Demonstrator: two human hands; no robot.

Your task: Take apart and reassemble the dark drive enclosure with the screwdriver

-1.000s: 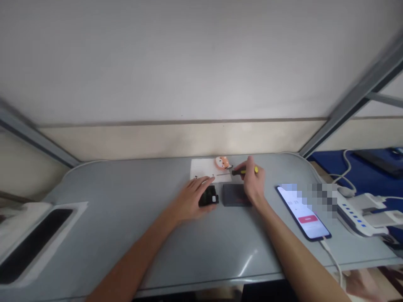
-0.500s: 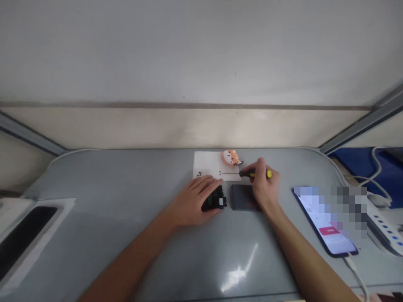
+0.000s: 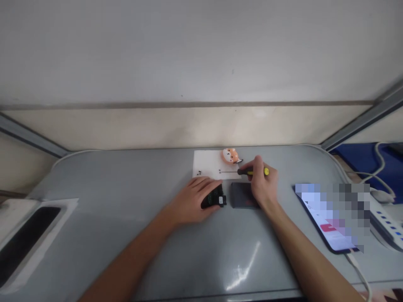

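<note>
Near the worktop's far edge (image 3: pixel 151 152), the right hand (image 3: pixel 265 186), closed, grips a screwdriver (image 3: pixel 244 171) pointing left at tiny dark pieces (image 3: pixel 219 171)

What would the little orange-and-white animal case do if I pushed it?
The orange-and-white animal case looks stiff and smooth, so it would probably keep its shape. Its rounded sides might let it rock a bit. It sits on thin white paper, which could slide along and disturb the tiny dark screws.
</note>
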